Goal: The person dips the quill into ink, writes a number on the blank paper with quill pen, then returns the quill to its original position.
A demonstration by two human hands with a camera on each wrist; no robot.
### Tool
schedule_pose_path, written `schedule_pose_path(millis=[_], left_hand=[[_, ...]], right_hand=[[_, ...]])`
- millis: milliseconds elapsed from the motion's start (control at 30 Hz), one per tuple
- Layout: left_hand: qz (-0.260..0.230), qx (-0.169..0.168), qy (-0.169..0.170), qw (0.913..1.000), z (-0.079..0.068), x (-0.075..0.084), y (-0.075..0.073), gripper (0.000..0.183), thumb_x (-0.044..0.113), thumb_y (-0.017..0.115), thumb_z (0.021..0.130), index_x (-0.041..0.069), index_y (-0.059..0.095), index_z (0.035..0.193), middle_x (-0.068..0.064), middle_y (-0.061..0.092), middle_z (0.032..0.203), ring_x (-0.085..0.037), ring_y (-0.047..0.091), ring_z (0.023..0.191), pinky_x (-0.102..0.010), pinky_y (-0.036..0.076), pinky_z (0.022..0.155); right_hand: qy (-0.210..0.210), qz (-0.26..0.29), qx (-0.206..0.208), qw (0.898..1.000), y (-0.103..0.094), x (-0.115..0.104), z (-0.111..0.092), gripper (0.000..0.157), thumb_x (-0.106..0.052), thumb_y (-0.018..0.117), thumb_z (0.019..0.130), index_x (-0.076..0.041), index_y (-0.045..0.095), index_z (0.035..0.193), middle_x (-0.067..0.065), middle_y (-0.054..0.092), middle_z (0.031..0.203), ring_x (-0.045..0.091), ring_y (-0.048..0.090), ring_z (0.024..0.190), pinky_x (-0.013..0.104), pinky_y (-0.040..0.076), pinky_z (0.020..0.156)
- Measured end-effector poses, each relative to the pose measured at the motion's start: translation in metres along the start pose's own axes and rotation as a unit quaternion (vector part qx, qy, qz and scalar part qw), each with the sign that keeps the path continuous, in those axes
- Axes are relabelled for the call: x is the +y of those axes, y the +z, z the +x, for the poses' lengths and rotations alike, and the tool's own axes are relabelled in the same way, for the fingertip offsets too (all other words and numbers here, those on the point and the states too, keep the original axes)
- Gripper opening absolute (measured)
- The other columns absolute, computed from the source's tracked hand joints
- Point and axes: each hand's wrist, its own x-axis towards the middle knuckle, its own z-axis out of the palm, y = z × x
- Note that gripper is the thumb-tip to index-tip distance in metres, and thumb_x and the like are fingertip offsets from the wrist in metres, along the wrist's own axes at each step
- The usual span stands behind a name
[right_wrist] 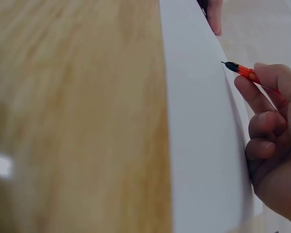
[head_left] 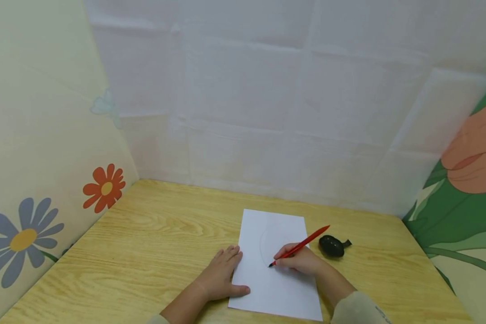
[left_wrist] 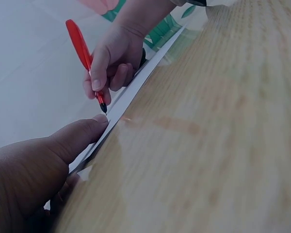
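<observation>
A white sheet of paper [head_left: 275,294] lies on the wooden table, turned slightly. My right hand [head_left: 303,261] pinches a red pen [head_left: 308,240] with a black tip, its back end leaning up to the right. The tip meets the sheet near its middle, at the lower end of a faint curved line [head_left: 261,245]. My left hand [head_left: 220,276] rests flat at the paper's left edge, fingers stretched forward and thumb over the sheet. In the right wrist view, thumb and index finger grip the pen [right_wrist: 247,73] near its tip, the other fingers curled below.
A shiny black oval object [head_left: 332,246] with a short stem lies on the table [head_left: 174,229], right of the paper. White cloth [head_left: 243,99] hangs behind the table. Flower-printed panels [head_left: 36,135] stand at the left and right sides.
</observation>
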Motion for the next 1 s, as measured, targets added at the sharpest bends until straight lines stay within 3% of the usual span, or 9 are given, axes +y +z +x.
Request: schedule_pose_path(millis=[1000], left_hand=[[-0.008, 0.001, 0.000, 1.0000, 0.0005, -0.0001, -0.0010, 0.097, 0.056, 0.074, 0.078, -0.005, 0.040, 0.146, -0.020, 0.032, 0.158, -0.037, 0.024, 0.149, -0.056, 0.017, 0.123]], right_hand=[[-0.016, 0.018, -0.003, 1.000, -0.0051, 0.0045, -0.0081, 0.021, -0.018, 0.077, 0.082, -0.003, 0.072, 0.097, -0.010, 0.056, 0.062, 0.007, 0.042, 0.052, 0.016, 0.036, 0.050]])
